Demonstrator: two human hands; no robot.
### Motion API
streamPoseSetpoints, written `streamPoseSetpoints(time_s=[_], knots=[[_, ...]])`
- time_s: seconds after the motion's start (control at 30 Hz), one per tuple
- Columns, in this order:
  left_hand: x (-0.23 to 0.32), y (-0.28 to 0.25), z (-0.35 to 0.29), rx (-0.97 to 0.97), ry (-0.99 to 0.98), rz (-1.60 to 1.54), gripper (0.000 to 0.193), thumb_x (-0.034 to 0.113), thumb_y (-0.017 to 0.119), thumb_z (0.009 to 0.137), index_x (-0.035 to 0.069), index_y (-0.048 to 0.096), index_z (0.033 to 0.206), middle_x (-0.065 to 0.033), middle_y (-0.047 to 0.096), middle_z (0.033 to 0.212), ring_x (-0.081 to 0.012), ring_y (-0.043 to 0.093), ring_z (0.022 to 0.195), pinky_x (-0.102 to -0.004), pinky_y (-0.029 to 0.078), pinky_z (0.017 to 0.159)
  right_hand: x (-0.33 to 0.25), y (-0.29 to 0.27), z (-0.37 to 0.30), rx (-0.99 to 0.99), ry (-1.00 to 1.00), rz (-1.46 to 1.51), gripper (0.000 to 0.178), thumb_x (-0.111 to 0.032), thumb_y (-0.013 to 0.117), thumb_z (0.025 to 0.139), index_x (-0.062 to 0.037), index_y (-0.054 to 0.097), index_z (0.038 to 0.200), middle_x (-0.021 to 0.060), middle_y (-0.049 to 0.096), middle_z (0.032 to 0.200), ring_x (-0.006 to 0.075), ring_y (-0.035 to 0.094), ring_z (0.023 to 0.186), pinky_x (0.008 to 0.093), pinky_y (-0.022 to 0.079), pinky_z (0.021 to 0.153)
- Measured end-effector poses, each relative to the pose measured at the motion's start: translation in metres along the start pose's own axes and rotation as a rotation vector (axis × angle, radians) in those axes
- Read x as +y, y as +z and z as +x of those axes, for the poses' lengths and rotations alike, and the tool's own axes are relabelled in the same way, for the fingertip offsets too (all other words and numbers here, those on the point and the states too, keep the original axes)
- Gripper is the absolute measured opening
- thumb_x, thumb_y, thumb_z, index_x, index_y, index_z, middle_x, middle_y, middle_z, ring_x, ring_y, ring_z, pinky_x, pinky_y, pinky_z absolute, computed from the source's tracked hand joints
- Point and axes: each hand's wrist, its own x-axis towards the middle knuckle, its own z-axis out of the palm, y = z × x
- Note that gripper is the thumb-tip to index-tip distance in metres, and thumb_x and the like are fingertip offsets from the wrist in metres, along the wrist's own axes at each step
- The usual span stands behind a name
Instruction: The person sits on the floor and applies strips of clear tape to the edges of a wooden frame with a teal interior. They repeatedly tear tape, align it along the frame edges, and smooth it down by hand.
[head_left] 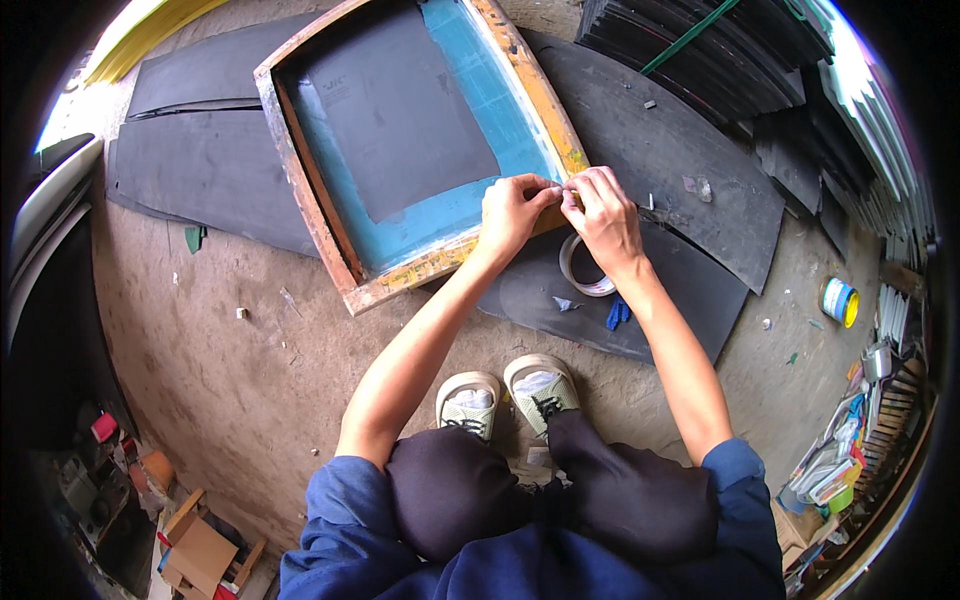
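Note:
A screen-printing frame [545,90] with worn, paint-stained wooden sides lies ahead of me. Its teal mesh [463,60] surrounds a large dark grey rectangle [400,115]. My left hand [512,210] and my right hand [606,222] meet above the frame's near right corner. Thumbs and forefingers of both are pinched closed, tip to tip. Whatever they pinch is too small to make out. Just below my right hand is a pale roll of tape [598,289], partly covered by that hand; whether it rests on the board or hangs, I cannot tell.
Dark flat boards [670,140] lie under and around the frame. A blue scrap [618,312] sits near the tape. Stacked dark sheets [690,60] stand at the far right. A yellow-and-blue can [840,302] lies to the right; a cardboard piece [200,555] is at lower left.

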Motion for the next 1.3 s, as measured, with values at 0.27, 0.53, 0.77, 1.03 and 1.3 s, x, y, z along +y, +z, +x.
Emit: streamPoseSetpoints(time_s=[0.27, 0.53, 0.77, 1.03, 1.3], knots=[[0.003, 0.002, -0.006, 0.011, 0.046, 0.093, 0.023, 0.023, 0.06, 0.082, 0.002, 0.066, 0.092, -0.0158, 0.066, 0.081, -0.0233, 0.065, 0.077, -0.0321, 0.048, 0.071, -0.004, 0.007, 0.002, -0.015, 0.021, -0.135, 0.015, -0.005, 0.063, 0.069, -0.0004, 0.054, 0.08, 0.0103, 0.054, 0.08, 0.0236, 0.057, 0.083, 0.0314, 0.054, 0.066], [0.002, 0.003, -0.002, 0.051, 0.091, 0.065, 0.021, 0.021, 0.061, 0.081, 0.002, 0.067, 0.09, -0.015, 0.066, 0.078, -0.0243, 0.066, 0.071, -0.0314, 0.05, 0.066, 0.006, 0.001, -0.002, 0.029, 0.136, 0.184, 0.013, -0.001, 0.061, 0.072, -0.0015, 0.055, 0.083, 0.0104, 0.056, 0.086, 0.0256, 0.056, 0.085, 0.0343, 0.05, 0.07], [0.002, 0.0, 0.001, 0.003, -0.009, 0.063, 0.025, 0.025, 0.062, 0.081, 0.003, 0.067, 0.091, -0.0137, 0.067, 0.081, -0.0198, 0.065, 0.073, -0.0309, 0.048, 0.069, -0.003, -0.001, -0.005, 0.038, 0.057, 0.092, 0.012, -0.002, 0.061, 0.073, 0.0001, 0.057, 0.084, 0.0106, 0.056, 0.085, 0.0255, 0.055, 0.089, 0.0338, 0.049, 0.075], [0.006, 0.0, 0.001, 0.022, -0.034, 0.08, 0.024, 0.024, 0.062, 0.08, 0.003, 0.067, 0.09, -0.0147, 0.067, 0.081, -0.0205, 0.065, 0.074, -0.0309, 0.049, 0.069, -0.006, 0.007, -0.007, 0.008, 0.021, -0.06, 0.012, -0.005, 0.062, 0.073, 0.0007, 0.056, 0.082, 0.011, 0.055, 0.085, 0.0244, 0.055, 0.09, 0.0318, 0.052, 0.072], [0.008, 0.0, -0.002, 0.022, 0.001, 0.139, 0.023, 0.024, 0.062, 0.08, 0.004, 0.067, 0.091, -0.0152, 0.066, 0.083, -0.0239, 0.066, 0.076, -0.0323, 0.049, 0.07, -0.009, 0.009, -0.004, 0.002, 0.087, -0.065, 0.014, -0.005, 0.061, 0.072, 0.0007, 0.054, 0.082, 0.0116, 0.054, 0.087, 0.0253, 0.055, 0.09, 0.0327, 0.053, 0.07]])
